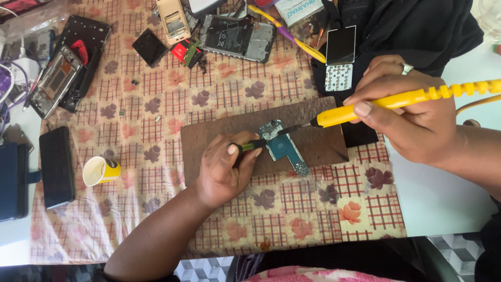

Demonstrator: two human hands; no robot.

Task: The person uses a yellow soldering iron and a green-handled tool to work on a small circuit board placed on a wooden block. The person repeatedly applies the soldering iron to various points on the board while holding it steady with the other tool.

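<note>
A small blue-green circuit board (284, 147) lies on a brown wooden board (219, 133) in the middle of the table. My left hand (222, 169) grips a thin tool with a green and black handle (254, 144), whose tip rests on the circuit board. My right hand (409, 112) holds a yellow soldering iron (386, 102) like a pen. Its dark tip (297, 126) touches the top of the circuit board. A ring sits on one finger of my right hand.
Opened phones and parts (237, 36) lie scattered at the back of the patterned tablecloth. A dark phone (56, 166) and a small yellow cup (100, 171) sit at the left. A keypad phone piece (339, 57) rests on black cloth at the back right.
</note>
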